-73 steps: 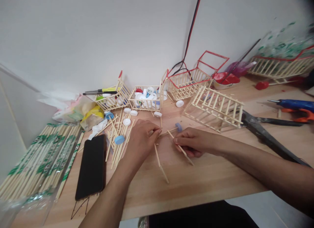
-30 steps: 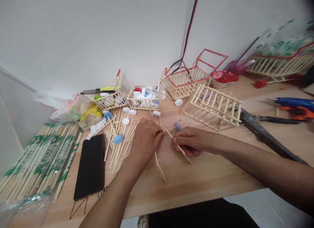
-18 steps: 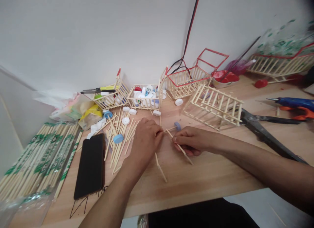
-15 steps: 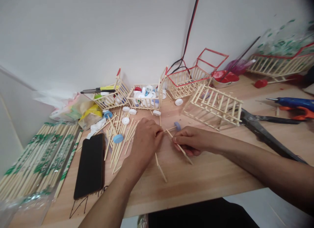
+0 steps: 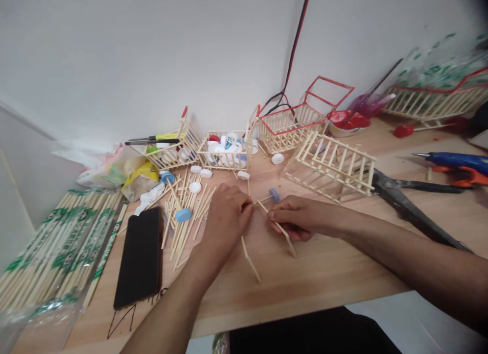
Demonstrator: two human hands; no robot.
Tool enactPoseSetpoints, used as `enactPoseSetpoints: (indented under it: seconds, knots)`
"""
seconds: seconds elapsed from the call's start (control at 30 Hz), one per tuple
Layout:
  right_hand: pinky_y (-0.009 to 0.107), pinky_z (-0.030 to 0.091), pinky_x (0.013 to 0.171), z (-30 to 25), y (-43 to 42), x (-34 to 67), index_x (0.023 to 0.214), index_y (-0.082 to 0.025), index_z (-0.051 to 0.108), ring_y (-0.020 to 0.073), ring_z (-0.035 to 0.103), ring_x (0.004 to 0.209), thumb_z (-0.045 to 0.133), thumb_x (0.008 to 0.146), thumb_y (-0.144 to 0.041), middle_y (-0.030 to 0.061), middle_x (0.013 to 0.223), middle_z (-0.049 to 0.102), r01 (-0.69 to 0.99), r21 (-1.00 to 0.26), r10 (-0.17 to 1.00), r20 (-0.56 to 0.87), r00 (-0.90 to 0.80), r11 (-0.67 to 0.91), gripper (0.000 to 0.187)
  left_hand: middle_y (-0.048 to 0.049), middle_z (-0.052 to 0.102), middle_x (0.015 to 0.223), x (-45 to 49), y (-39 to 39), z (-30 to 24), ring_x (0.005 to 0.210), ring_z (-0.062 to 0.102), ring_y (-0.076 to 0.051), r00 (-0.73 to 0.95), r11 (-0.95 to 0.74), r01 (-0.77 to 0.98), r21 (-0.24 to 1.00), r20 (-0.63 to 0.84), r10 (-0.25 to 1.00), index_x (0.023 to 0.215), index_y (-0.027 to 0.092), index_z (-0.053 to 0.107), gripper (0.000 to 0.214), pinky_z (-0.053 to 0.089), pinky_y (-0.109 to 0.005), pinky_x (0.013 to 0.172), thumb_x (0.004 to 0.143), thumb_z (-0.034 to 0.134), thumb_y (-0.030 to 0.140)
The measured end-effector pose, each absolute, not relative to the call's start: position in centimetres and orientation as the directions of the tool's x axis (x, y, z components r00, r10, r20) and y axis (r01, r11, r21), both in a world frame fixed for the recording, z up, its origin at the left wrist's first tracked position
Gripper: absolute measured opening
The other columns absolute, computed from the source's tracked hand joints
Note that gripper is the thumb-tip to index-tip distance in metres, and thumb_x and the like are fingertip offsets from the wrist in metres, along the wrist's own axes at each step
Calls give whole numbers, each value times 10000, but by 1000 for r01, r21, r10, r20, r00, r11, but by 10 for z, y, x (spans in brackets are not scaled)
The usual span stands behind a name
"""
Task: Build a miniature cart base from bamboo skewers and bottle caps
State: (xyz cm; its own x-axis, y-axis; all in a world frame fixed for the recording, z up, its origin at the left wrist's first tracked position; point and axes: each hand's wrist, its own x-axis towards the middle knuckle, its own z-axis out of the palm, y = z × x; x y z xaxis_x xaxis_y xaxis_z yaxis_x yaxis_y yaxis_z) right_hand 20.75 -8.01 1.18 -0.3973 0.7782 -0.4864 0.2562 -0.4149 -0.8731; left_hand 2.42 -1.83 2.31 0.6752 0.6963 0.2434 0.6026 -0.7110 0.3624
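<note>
At the table's middle lies a small frame of thin wooden sticks (image 5: 283, 230), with an axle stick crossing it and a blue-grey bottle cap (image 5: 274, 194) at the axle's right end. My left hand (image 5: 227, 209) is closed, pinching the frame's far left part where the axle meets it; the fingertips are partly hidden. A bent stick leg (image 5: 248, 261) of the frame comes out below that hand. My right hand (image 5: 293, 217) grips the right-hand stick between thumb and fingers. That stick has a bent lower end angled toward the table edge.
Behind my hands stand stick carts, one holding caps (image 5: 229, 150), one red-rimmed (image 5: 293, 123), one tipped bare stick cart (image 5: 335, 163). Left lie loose sticks (image 5: 185, 237), a phone (image 5: 139, 257) and packaged chopsticks (image 5: 64, 247). Right are large shears (image 5: 412, 209) and a blue-handled tool (image 5: 457, 161).
The lower end of the right-hand stick has tilted slightly, its tip shifting a little left. Both hands stay almost where they were.
</note>
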Motion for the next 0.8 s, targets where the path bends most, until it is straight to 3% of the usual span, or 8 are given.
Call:
enactPoseSetpoints:
  seconds: [0.5, 0.6, 0.8]
  knots:
    - [155, 218, 339, 13, -79, 206, 649, -158, 535, 37, 338, 345, 475, 846, -387, -54, 444, 461, 281, -859, 767, -510, -390, -428, 309, -37, 648, 752, 24, -19, 24, 826, 532, -205, 662, -692, 614, 380, 228, 713, 712, 169, 671, 110, 410, -348, 747, 806, 619, 146]
    - [159, 217, 340, 12, -79, 207, 648, -158, 531, 38, 336, 345, 474, 845, -386, -55, 443, 458, 274, -865, 771, -500, -393, -421, 307, -28, 645, 774, 23, -20, 24, 844, 532, -203, 650, -681, 608, 409, 237, 722, 786, 172, 661, 64, 412, -345, 758, 800, 617, 128]
    - [159, 215, 348, 14, -80, 207, 655, -158, 525, 32, 320, 347, 466, 853, -377, -62, 453, 450, 279, -865, 765, -500, -406, -418, 301, -24, 646, 865, 23, -20, 26, 891, 529, -202, 662, -703, 558, 440, 274, 697, 926, 171, 634, 164, 421, -351, 800, 787, 609, 88]
